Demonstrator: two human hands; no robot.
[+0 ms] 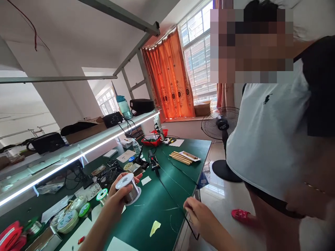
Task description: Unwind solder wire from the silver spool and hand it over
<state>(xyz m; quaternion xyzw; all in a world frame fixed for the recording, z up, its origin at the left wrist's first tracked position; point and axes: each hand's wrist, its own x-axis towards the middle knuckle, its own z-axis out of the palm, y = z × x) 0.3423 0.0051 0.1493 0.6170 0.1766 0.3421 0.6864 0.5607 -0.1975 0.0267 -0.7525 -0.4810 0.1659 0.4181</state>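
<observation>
My left hand [117,194] is wrapped round a spool of silvery solder wire [133,194] with white flanges, held tilted above the green tabletop [149,212]. My right hand [200,214] is by the table's right edge, its fingertips pinched together; what is between them, if anything, is too small to make out. Thin pale strands cross the tabletop between the two hands. A black cable [171,195] runs toward the right hand and down past the edge. Nearer me lies a torn yellowish scrap [155,228].
Several tape rolls and spools [68,220] crowd the table's left side under a lit shelf [74,157]. Brown sticks [180,158] lie near the far right edge. A person [272,139] stands at right, a floor fan [222,125] behind. A red tray [154,139] sits farther back.
</observation>
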